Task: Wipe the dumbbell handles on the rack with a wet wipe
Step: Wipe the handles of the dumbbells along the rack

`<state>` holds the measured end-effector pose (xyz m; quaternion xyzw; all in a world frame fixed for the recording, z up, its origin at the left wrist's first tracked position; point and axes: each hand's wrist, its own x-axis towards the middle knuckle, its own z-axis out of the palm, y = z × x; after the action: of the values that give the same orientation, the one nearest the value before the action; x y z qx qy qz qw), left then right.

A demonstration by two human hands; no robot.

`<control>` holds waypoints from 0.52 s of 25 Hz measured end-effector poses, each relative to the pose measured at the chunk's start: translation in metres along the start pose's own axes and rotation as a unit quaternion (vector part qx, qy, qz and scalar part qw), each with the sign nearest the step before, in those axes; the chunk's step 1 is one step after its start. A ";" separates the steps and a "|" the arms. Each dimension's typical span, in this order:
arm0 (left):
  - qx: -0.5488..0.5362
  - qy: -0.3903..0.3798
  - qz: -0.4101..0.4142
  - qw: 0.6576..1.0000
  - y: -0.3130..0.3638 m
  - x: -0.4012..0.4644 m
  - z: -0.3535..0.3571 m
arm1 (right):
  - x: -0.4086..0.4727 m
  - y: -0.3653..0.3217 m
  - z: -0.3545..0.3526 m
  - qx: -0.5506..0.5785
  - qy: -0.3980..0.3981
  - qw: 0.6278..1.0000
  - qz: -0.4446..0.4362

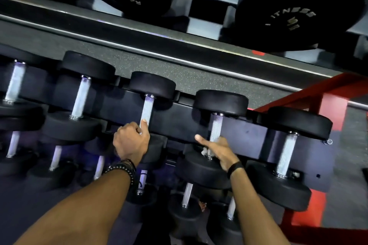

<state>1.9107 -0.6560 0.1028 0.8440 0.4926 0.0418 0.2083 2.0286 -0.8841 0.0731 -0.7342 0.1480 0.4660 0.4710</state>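
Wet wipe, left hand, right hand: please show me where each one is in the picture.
wet wipe (205, 151): head view, white bit below the right thumb.
left hand (130, 141): head view, back of the hand.
right hand (220, 150): head view, its back.

Both forearms came up from the bottom of the frame. The left hand (130, 141), beaded bracelets on its wrist, was curled tight near the centre. The right hand (216, 150), just right of centre, had fingers wrapped, thumb sticking out left, dark wristband on.
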 end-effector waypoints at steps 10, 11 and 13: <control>-0.006 0.007 0.002 1.000 -0.001 0.001 0.000 | 0.008 0.005 -0.005 -0.062 0.011 0.997 -0.044; -0.007 0.008 0.002 1.000 -0.002 0.001 -0.001 | 0.005 0.007 -0.010 -0.100 0.013 0.994 -0.053; -0.001 0.005 0.007 1.000 -0.003 0.001 0.001 | -0.002 0.008 -0.021 -0.147 0.004 0.987 -0.061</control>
<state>1.9095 -0.6543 0.1008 0.8468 0.4879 0.0478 0.2066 2.0342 -0.9062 0.0729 -0.8048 0.0349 0.4503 0.3851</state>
